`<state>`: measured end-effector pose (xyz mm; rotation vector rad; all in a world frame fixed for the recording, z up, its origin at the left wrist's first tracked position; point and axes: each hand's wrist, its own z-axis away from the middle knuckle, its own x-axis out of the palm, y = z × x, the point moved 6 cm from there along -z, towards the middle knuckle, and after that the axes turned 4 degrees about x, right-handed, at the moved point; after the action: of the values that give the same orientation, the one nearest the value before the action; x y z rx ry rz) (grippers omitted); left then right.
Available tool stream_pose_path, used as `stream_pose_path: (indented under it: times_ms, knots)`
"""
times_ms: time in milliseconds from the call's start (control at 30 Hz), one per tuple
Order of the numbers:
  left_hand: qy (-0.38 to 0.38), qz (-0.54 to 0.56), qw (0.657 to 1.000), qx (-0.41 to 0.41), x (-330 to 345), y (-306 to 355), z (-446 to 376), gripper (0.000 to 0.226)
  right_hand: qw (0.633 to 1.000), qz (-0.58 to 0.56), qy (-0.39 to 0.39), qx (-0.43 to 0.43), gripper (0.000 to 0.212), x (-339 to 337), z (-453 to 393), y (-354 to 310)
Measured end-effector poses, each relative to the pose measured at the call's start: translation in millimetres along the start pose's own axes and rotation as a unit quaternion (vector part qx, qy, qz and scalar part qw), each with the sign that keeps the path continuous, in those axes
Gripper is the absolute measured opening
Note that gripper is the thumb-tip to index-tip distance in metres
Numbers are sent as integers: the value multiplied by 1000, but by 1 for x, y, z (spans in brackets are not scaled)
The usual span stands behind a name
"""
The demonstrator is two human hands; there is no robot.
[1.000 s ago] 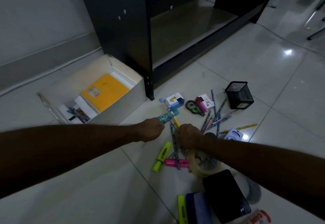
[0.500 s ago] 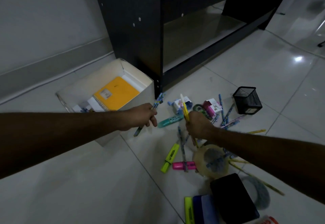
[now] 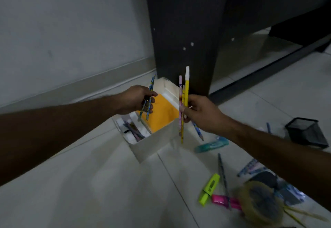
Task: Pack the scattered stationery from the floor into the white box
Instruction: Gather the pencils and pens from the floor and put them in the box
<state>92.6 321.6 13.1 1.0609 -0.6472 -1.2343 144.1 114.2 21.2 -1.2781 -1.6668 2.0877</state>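
The white box stands on the floor by a dark cabinet, holding an orange notebook and several pens in its left part. My left hand is over the box, shut on two patterned blue pencils. My right hand hovers at the box's right edge, shut on a bunch of pencils, one yellow with a white cap, one pink, one blue pointing down. On the floor to the right lie a teal marker, a green highlighter, a pink highlighter and a tape roll.
A dark cabinet rises right behind the box. A black mesh pen cup sits on the tiles at far right. More pencils lie among the pile. The grey wall and its skirting run along the left.
Both hands have lifted from the pile and swung left over the white box, each carrying pencils. My view has turned left, so the pile now sits at the lower right.
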Motion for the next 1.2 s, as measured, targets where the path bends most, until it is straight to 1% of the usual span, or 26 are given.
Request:
stream_pose_path:
  times_ms: [67,133,267,333,367,433,500,600,700,733,767,800,833,900,933,1000,1033,1067,1100,1133,1200]
  knots:
    - [26,-8,1000,-12,-21,-1,-3,18,1000,-6,5,-23,16,12,-23,-25]
    - [52,-14,998,-44,-42,-12,-10,18,999,-12,7,-46,17,28,-47,-44]
    - [74,-35,987,-138,-66,-50,-22,25,999,-12,-14,-36,14,74,-92,-55]
    - [72,-31,980,-181,-65,-71,-26,23,999,16,-49,-15,16,99,-112,-50]
    - [70,-36,977,-196,-62,-80,-28,26,996,39,-76,3,18,111,-121,-45]
    - [72,-74,972,-210,-56,-92,-33,27,986,84,-133,50,21,130,-133,-30]
    - [60,-112,968,-217,-51,-97,-37,18,971,131,-174,95,22,145,-139,-12]
    - [41,-133,967,-212,-50,-100,-48,22,949,197,-206,132,26,164,-142,13]
    - [91,-132,965,-209,-65,-108,-57,24,940,210,-226,147,19,183,-138,30]
    - [99,-130,964,-208,-68,-109,-57,25,938,208,-233,149,26,189,-135,35]
    - [100,-133,964,-206,-69,-109,-56,24,940,203,-234,143,36,195,-133,40]
    - [97,-147,964,-197,-71,-107,-56,23,944,198,-232,129,41,198,-132,45]
    - [87,-175,963,-186,-71,-105,-57,22,949,187,-225,116,38,201,-131,49]
    - [88,-252,951,-156,-72,-97,-55,15,957,167,-213,101,21,202,-129,53]
    - [94,-283,944,-143,-73,-93,-55,11,962,155,-203,92,16,201,-129,54]
    - [95,-317,936,-124,-76,-85,-55,8,973,135,-178,64,20,200,-131,51]
    - [84,-326,934,-122,-77,-81,-53,8,976,127,-169,53,19,200,-132,49]
    - [72,-335,931,-124,-78,-79,-52,10,978,123,-163,46,12,200,-131,46]
    - [63,-347,927,-127,-80,-76,-50,12,980,121,-154,35,10,199,-131,44]
    - [58,-362,921,-134,-82,-73,-47,12,982,121,-147,19,27,198,-130,41]
    - [58,-401,903,-145,-84,-71,-42,13,977,155,-148,-10,58,197,-127,34]
